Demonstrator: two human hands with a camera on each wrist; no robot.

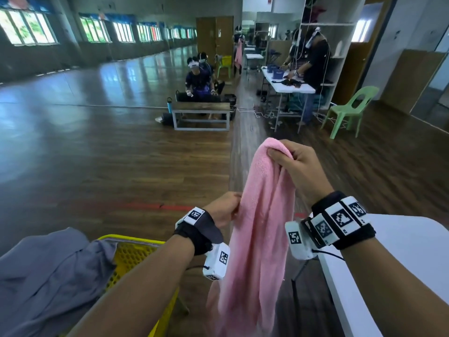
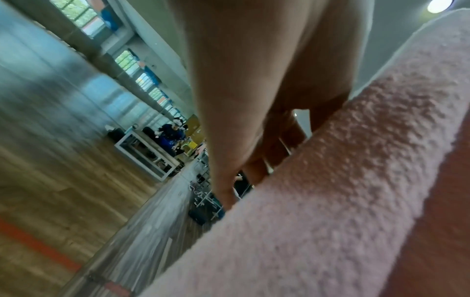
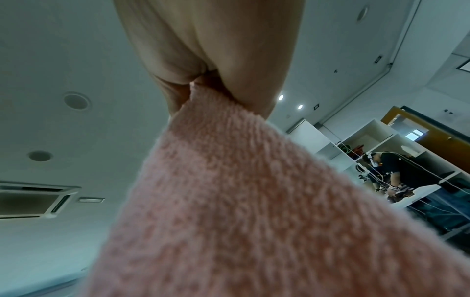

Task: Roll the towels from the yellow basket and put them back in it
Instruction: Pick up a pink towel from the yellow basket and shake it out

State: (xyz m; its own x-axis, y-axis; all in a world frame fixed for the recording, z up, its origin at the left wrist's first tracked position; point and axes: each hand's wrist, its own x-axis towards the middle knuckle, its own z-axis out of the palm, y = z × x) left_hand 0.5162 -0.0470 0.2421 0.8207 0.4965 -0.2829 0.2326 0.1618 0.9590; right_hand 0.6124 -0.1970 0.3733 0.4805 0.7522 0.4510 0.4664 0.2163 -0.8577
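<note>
A pink towel hangs lengthwise in the air in front of me. My right hand grips its top end in a fist, raised high. My left hand pinches the towel's left edge lower down. In the left wrist view the fingers curl onto the pink towel. In the right wrist view the pink towel comes out of my closed right hand. The yellow basket stands at the lower left, with a grey towel draped over it.
A white table is at the right. Ahead lies a wooden floor with a low bench, a green chair, another white table and several people working.
</note>
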